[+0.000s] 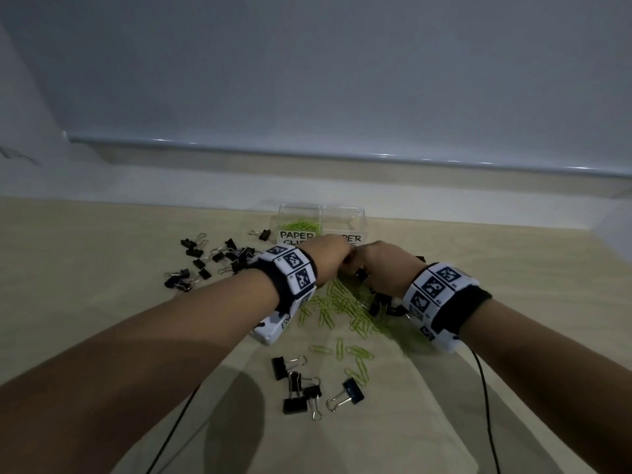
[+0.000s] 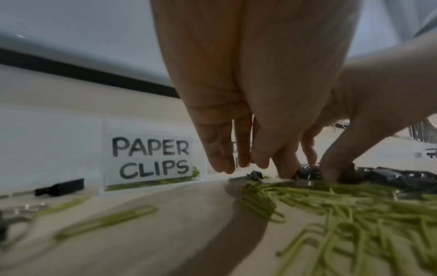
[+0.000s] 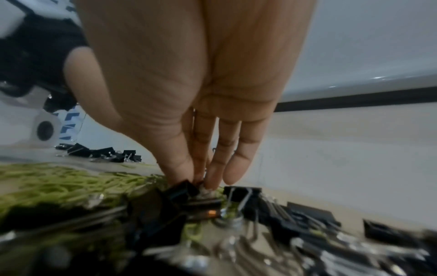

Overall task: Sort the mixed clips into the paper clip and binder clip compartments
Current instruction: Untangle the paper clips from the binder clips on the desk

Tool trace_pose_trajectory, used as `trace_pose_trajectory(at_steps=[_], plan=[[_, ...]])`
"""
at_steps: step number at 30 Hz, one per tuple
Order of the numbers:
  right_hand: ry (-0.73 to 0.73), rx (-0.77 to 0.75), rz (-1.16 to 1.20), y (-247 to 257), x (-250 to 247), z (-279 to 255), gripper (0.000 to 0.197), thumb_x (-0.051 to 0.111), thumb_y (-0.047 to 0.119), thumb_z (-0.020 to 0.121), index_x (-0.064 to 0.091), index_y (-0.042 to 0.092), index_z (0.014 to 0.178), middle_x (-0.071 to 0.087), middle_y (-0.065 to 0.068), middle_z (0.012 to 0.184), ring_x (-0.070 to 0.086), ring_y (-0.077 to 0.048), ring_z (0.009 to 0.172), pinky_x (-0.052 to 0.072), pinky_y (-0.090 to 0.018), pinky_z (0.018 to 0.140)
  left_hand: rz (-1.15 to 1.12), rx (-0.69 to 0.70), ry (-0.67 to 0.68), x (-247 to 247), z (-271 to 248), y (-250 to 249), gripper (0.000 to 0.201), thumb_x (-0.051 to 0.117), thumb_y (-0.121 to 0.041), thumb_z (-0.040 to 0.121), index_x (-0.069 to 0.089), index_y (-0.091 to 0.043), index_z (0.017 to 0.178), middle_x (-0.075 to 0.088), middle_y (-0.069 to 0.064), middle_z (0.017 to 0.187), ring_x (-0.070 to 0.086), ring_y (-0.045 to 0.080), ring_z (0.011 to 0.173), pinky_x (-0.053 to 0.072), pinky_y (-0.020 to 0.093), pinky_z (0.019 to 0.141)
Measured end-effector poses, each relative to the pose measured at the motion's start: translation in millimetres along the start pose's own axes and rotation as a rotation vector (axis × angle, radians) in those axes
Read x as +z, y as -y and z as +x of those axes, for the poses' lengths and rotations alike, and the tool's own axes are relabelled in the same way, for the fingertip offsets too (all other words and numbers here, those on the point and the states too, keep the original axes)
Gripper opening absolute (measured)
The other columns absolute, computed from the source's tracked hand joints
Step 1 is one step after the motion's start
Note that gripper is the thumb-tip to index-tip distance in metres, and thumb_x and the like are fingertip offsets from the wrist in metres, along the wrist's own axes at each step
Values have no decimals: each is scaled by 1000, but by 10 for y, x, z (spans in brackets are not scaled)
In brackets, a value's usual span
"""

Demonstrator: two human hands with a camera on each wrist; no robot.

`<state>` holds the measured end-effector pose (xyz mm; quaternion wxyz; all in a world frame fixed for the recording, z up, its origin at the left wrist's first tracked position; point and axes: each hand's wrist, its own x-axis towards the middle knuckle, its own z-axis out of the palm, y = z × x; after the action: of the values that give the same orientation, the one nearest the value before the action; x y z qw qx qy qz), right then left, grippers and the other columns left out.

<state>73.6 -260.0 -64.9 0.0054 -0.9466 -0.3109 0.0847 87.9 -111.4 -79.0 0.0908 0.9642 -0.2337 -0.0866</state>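
**Q:** State the position of the containers and loose clips.

**A:** A clear plastic two-compartment box [image 1: 322, 223] stands near the far edge of the pale wooden tabletop [image 1: 102, 261]. The left compartment carries a white label reading "PAPER CLIPS" [image 2: 150, 157] and contains green paper clips. The right compartment's label is partly covered by the hands; it cannot be read in full. A heap of green wire paper clips [image 1: 345, 309] lies at the tabletop centre, between the two wrists. Black binder clips with silver wire handles form three groups: one left of the box [image 1: 212, 260], one toward the near edge [image 1: 307, 384], and one mixed into the right side of the green heap [image 3: 272, 209].

**Q:** State the condition of each hand.

**A:** Left hand [image 2: 246, 104]: fingers straight and pointing down, close together, above the far end of the green heap, just in front of the box. No clip is visible in it. Right hand [image 3: 189, 104]: thumb and forefinger pinch a black binder clip [image 3: 183, 189] at the top of the mixed heap; the remaining fingers extend straight down beside it. The two hands touch or nearly touch; which one cannot be determined.

**Q:** Other items?

**A:** Each wrist carries a black-and-white patterned marker band [image 1: 294, 268], and thin black cables [image 1: 485, 388] run toward the near edge.
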Motion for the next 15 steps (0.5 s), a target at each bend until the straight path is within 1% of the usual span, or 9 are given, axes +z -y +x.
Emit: trace_pose_trajectory(at_steps=[2,4,6,8,10,12,14,15], plan=[[-29,-11,37,-64,21,-55,34,60,0,76,71,19,102,62,-2,108,60,-23,96,49,-31,75,33,9,-14,26,44,9,16,56,-6,89,69,-12,96,69,10,92,65,28,84,55,40,78],[-76,-24,84,-123,16,-136,26,64,3,74,70,17,95,60,-2,98,58,-21,87,46,-28,70,51,30,-50,26,51,12,16,59,-8,88,69,-13,101,69,9,98,64,27,87,54,39,80],[-154,0,131,-205,-15,-217,20,68,8,74,68,17,91,58,1,92,57,-17,80,50,-29,70,59,51,-67,7,45,8,15,60,-12,88,65,-11,102,66,9,99,62,28,89,53,38,78],[-194,74,153,-337,-43,-277,17,68,11,75,65,16,91,57,3,89,59,-17,79,51,-29,70,51,75,-61,-11,11,-8,12,58,-13,86,61,-10,98,62,7,93,60,27,85,50,35,72],[-136,192,131,-486,-60,-322,17,65,14,78,62,17,94,60,1,92,59,-18,81,49,-28,69,20,86,-62,-22,-46,-35,12,56,-16,86,56,-12,97,57,2,86,56,24,79,47,33,67],[-48,265,94,-573,-64,-356,17,62,17,80,62,19,97,64,-1,96,57,-17,82,49,-28,71,-61,56,-82,-62,-143,-28,16,54,-22,87,55,-14,101,53,-4,79,52,18,72,45,30,63],[-27,267,83,-574,-76,-351,19,60,18,83,64,18,101,64,-1,101,55,-16,85,48,-28,74,-129,9,-116,-167,-268,78,16,55,-24,88,55,-15,100,47,-10,72,47,11,65,39,25,57],[-40,252,85,-548,-89,-326,21,59,18,83,65,18,103,63,0,103,55,-16,87,47,-28,76,-131,-16,-134,-233,-342,172,15,55,-25,87,56,-16,98,48,-11,71,48,11,65,38,25,58]])
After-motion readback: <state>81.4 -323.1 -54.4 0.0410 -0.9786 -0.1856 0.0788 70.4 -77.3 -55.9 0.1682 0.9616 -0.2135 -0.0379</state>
